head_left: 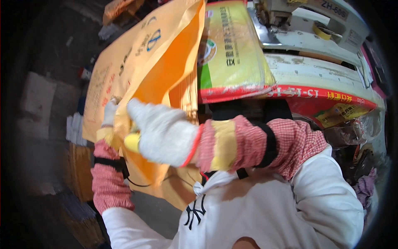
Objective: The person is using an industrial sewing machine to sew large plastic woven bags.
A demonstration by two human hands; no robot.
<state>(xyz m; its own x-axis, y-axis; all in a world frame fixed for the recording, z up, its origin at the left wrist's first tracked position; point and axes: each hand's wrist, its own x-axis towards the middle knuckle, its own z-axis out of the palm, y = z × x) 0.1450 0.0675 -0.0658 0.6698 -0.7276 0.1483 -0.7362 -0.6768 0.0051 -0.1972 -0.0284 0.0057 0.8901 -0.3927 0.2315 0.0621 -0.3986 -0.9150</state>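
A large tan paper sack [137, 62] with printing on it slants across the left and middle, its mouth gaping to show an orange inside. My right hand [166, 130], in a whitish knitted glove with yellow at the thumb, reaches left across the sack and is closed on its near edge. Beyond that fold my left hand [110, 113], also gloved, grips the sack's left side; part of its fingers is hidden. More tan sack layers [190, 97] lie beneath. Both forearms wear red-checked sleeve covers with yellow tape and black bands.
A filled yellow-green plastic bag [232, 50] lies right of the sack. Farther right stands a sewing machine [306, 20] with a tape roll [321, 30] on it. Red printed sheeting [306, 94] covers the table's front edge. Brown stacks [81, 170] stand on the floor at left.
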